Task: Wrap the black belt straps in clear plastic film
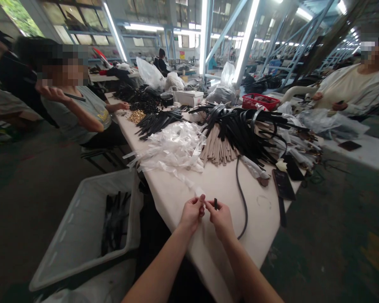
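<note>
Over the near end of the white table (221,189), my left hand (192,212) and my right hand (221,216) meet, both pinched closed. My right hand grips the end of a thin black strap (243,198), whose tip sticks up between the fingers; the strap curves away across the table toward the strap pile. My left hand pinches a clear plastic strip (189,183) that trails back to a heap of clear plastic wrappers (173,147).
A big pile of black straps (240,126) and tan strips (217,149) covers the table's middle. A white bin (82,227) with several black straps stands at my left. One seated person (78,109) works at the left, another (350,90) sits at the right. A black phone (283,184) lies near the right edge.
</note>
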{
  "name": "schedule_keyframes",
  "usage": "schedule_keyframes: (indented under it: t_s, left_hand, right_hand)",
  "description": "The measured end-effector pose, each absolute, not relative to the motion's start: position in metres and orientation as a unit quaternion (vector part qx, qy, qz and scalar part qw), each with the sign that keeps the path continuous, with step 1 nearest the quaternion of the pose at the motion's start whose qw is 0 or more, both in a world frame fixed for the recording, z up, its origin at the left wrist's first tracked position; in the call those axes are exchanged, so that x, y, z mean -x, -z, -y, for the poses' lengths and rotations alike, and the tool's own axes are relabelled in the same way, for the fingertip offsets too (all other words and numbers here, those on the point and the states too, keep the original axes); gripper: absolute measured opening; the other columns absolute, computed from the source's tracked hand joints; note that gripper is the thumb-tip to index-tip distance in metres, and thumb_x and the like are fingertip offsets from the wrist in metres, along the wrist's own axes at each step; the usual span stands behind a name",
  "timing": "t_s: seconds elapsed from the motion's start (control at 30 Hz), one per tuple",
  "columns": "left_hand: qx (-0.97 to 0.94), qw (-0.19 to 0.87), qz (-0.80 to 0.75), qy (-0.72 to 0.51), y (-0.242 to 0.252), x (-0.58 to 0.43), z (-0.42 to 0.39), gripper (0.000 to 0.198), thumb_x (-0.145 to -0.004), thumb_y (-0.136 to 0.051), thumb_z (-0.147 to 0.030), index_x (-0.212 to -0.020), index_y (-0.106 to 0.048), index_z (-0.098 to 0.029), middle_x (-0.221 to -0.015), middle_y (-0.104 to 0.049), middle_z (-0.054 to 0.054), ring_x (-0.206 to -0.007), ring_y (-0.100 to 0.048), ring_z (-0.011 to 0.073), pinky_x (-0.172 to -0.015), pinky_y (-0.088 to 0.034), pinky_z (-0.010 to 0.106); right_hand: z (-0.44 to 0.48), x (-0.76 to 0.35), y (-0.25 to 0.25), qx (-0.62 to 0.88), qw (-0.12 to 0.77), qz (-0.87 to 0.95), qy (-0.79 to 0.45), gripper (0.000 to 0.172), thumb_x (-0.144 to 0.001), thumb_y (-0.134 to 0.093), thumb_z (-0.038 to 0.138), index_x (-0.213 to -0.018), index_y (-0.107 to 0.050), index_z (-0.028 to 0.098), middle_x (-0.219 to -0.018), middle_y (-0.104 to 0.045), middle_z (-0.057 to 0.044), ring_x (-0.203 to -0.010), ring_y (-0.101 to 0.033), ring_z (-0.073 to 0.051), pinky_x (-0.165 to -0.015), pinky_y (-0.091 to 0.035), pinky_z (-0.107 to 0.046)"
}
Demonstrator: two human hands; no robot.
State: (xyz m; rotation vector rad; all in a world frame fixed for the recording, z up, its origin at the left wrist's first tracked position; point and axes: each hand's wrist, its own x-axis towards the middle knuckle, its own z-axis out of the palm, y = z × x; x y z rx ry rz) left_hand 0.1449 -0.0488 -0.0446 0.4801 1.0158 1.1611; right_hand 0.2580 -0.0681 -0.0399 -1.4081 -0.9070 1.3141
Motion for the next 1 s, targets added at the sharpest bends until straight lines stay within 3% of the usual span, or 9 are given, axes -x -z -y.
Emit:
schedule_keyframes:
  t_s: [0.2, 0.33, 0.5, 0.7, 0.9, 1.0]
  left_hand:
    - [-0.239, 0.719, -0.439, -0.482, 0.044, -0.136, 0.052, 0.038, -0.065, -0.088, -0.04, -0.081, -0.071, -0.01, -0.063, -0.061, 0.001, -0.049, -0.05, 0.0071, -0.046, -0.034, 0.02]
    - [-0.242, 0.708, -0.455, -0.482, 0.047, -0.136, 0.052, 0.039, -0.061, -0.089, -0.037, -0.084, -0.075, -0.009, -0.063, -0.064, 0.003, -0.049, -0.048, 0.0071, -0.047, -0.033, 0.02]
    - [-0.229, 0.722, -0.443, -0.48, 0.048, -0.135, 0.049, 0.037, -0.06, -0.091, -0.034, -0.079, -0.074, -0.009, -0.064, -0.064, 0.004, -0.05, -0.047, 0.0067, -0.046, -0.031, 0.021]
    - [-0.203, 0.696, -0.452, -0.52, 0.05, -0.136, 0.047, 0.037, -0.056, -0.092, -0.036, -0.072, -0.07, -0.011, -0.057, -0.055, -0.003, -0.049, -0.044, 0.0058, -0.048, -0.033, 0.021]
    - [-0.172, 0.703, -0.441, -0.531, 0.048, -0.14, 0.043, 0.04, -0.059, -0.092, -0.039, -0.071, -0.064, -0.012, -0.058, -0.055, -0.003, -0.048, -0.045, 0.0055, -0.046, -0.034, 0.019]
    - [-0.156, 0.718, -0.441, -0.516, 0.046, -0.141, 0.043, 0.043, -0.06, -0.091, -0.041, -0.07, -0.061, -0.013, -0.056, -0.053, -0.004, -0.045, -0.046, 0.0061, -0.042, -0.034, 0.019]
  right_hand:
    - [0.064, -0.261, 0.056, 0.569, 0.503, 0.345, -0.552, 0.048, -0.071, -0.076, 0.059, -0.085, -0.068, 0.014, -0.06, -0.056, 0.002, -0.043, -0.034, -0.008, -0.039, -0.024, -0.022]
    - [0.062, -0.264, 0.055, 0.553, 0.504, 0.358, -0.558, 0.044, -0.073, -0.074, 0.058, -0.076, -0.063, 0.016, -0.053, -0.048, 0.005, -0.043, -0.032, -0.008, -0.041, -0.022, -0.022]
    - [0.063, -0.268, 0.047, 0.53, 0.473, 0.376, -0.595, 0.041, -0.072, -0.075, 0.056, -0.073, -0.064, 0.016, -0.053, -0.05, 0.004, -0.042, -0.034, -0.008, -0.04, -0.023, -0.022]
    - [0.078, -0.272, 0.041, 0.511, 0.478, 0.362, -0.616, 0.036, -0.078, -0.069, 0.051, -0.096, -0.066, 0.02, -0.069, -0.061, 0.002, -0.042, -0.039, -0.008, -0.039, -0.03, -0.022]
    - [0.091, -0.269, 0.043, 0.478, 0.474, 0.352, -0.65, 0.045, -0.086, -0.061, 0.059, -0.1, -0.067, 0.016, -0.076, -0.07, -0.005, -0.057, -0.065, -0.015, -0.056, -0.053, -0.028]
    - [0.087, -0.262, 0.043, 0.487, 0.457, 0.345, -0.66, 0.049, -0.083, -0.063, 0.064, -0.094, -0.067, 0.016, -0.077, -0.072, -0.007, -0.055, -0.068, -0.017, -0.052, -0.056, -0.029]
